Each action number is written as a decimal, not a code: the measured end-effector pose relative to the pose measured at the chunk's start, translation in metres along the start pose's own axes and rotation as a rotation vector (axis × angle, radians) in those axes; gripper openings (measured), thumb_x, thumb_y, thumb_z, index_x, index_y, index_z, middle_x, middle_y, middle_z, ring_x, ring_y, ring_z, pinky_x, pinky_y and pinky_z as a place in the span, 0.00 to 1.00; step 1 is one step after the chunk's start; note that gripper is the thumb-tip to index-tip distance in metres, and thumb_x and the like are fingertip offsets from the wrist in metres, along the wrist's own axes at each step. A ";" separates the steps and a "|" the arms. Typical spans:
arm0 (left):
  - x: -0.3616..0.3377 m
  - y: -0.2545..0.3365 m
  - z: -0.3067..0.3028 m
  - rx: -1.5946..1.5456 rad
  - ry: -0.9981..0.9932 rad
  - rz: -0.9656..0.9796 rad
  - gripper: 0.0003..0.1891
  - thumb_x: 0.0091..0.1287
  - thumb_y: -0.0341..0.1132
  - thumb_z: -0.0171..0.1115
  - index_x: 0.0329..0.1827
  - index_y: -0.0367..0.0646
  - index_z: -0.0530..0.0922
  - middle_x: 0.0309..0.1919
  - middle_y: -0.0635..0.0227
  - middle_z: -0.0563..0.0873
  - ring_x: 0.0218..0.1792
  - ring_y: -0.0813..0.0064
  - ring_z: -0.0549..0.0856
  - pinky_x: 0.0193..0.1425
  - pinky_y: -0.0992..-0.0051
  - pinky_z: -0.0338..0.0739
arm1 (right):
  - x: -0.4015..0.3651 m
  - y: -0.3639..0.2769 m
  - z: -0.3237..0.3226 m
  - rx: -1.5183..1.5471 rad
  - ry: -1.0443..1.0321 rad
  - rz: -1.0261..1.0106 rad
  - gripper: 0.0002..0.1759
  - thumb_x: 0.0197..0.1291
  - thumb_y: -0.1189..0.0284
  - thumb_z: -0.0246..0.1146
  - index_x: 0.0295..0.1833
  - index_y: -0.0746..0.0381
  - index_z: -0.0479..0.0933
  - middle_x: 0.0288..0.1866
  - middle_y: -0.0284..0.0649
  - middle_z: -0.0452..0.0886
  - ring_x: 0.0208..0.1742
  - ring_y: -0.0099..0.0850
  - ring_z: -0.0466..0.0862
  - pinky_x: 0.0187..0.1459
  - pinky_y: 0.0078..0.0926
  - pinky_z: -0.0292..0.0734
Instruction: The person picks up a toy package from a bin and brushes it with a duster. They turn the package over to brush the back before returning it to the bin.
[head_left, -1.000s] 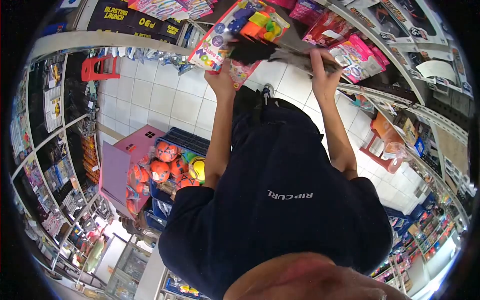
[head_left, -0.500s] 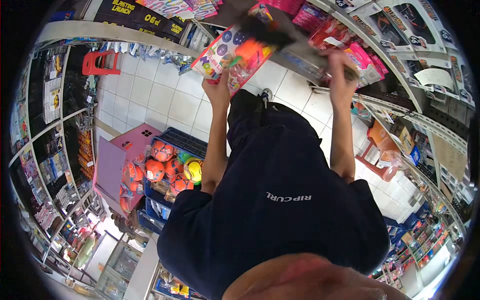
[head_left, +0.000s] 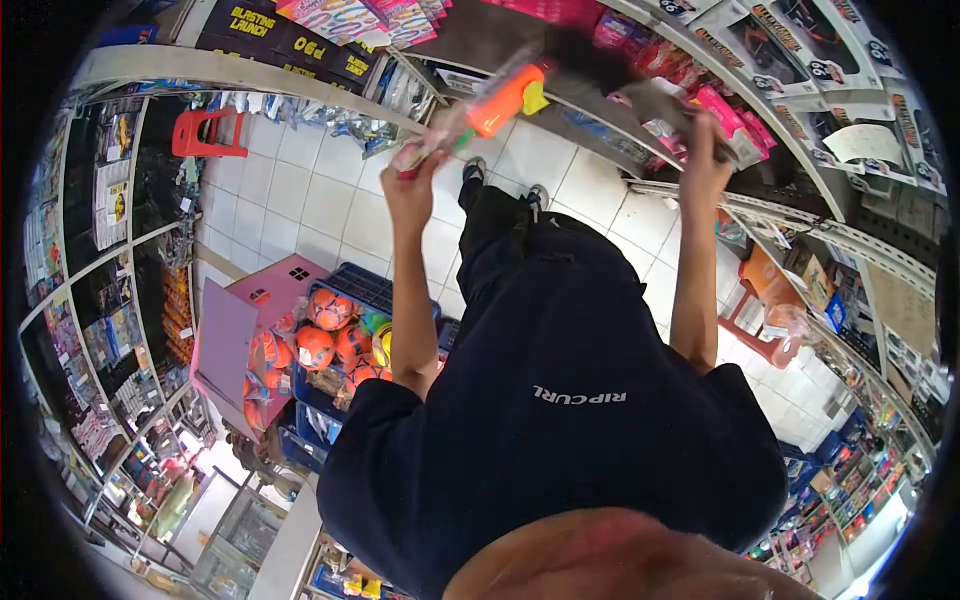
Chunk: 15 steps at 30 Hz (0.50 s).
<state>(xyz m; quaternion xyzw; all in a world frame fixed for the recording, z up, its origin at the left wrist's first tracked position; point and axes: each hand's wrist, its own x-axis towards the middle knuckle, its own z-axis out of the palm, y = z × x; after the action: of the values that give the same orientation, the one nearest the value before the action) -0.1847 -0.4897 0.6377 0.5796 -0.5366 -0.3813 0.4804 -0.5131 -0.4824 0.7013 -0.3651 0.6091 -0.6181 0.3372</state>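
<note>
My left hand (head_left: 408,190) is closed on the lower end of a toy package (head_left: 497,106), a printed card with clear plastic and an orange toy in it. It is turned nearly edge-on and slightly blurred. My right hand (head_left: 705,165) is wrapped round the handle of what looks like a duster (head_left: 590,62). Its dark, fluffy head is smeared by motion and lies just beyond the package's far end, over the shelf. Close to my right hand are pink packages (head_left: 735,118) on that shelf.
Shelves of boxed toys (head_left: 780,45) curve along the right, and black boxes (head_left: 300,40) stand at upper left. Orange balls (head_left: 315,348) fill a blue crate (head_left: 365,285) beside a pink toy house (head_left: 235,340). A red stool (head_left: 210,133) stands on the tiled floor (head_left: 370,210).
The package has turned from its printed face to nearly edge-on, and my left hand has shifted left. The duster head has moved right, off the package, with my right hand moving slightly right.
</note>
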 end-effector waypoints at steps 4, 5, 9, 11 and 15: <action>0.019 0.051 -0.033 -0.033 -0.261 0.421 0.12 0.42 0.22 0.63 0.33 0.40 0.82 0.39 0.60 0.84 0.44 0.64 0.80 0.54 0.70 0.70 | 0.010 0.063 -0.031 -0.137 -0.021 0.031 0.16 0.64 0.62 0.53 0.44 0.63 0.77 0.31 0.33 0.77 0.30 0.19 0.75 0.32 0.16 0.71; 0.024 0.068 -0.035 0.110 -0.318 0.544 0.12 0.40 0.24 0.63 0.32 0.43 0.83 0.41 0.63 0.84 0.48 0.63 0.78 0.56 0.69 0.67 | 0.008 0.071 -0.027 0.114 -0.066 0.214 0.13 0.63 0.66 0.55 0.41 0.65 0.75 0.30 0.36 0.77 0.29 0.20 0.75 0.31 0.16 0.71; 0.039 0.105 -0.024 0.324 -0.390 0.785 0.10 0.40 0.34 0.62 0.27 0.51 0.85 0.47 0.70 0.82 0.57 0.62 0.69 0.62 0.66 0.60 | 0.002 0.104 0.007 0.196 -0.396 0.589 0.21 0.61 0.56 0.55 0.45 0.65 0.75 0.33 0.37 0.77 0.32 0.24 0.77 0.36 0.20 0.74; 0.052 0.094 -0.018 0.254 -0.424 0.795 0.09 0.41 0.36 0.60 0.26 0.52 0.85 0.50 0.70 0.80 0.58 0.61 0.68 0.63 0.65 0.59 | -0.009 0.102 0.032 0.170 -0.495 0.634 0.24 0.60 0.54 0.56 0.47 0.65 0.74 0.35 0.37 0.78 0.34 0.25 0.77 0.39 0.20 0.74; 0.064 0.095 -0.016 0.116 -0.541 0.773 0.05 0.44 0.38 0.60 0.20 0.52 0.84 0.52 0.61 0.78 0.61 0.59 0.66 0.64 0.61 0.58 | -0.027 0.096 0.046 0.299 -0.475 0.836 0.30 0.57 0.51 0.58 0.54 0.64 0.71 0.44 0.39 0.76 0.45 0.27 0.76 0.48 0.22 0.72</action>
<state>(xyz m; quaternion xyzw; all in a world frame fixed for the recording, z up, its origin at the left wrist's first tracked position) -0.1855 -0.5472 0.7380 0.2430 -0.8393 -0.2813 0.3968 -0.4626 -0.4854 0.6038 -0.1681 0.5146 -0.4102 0.7339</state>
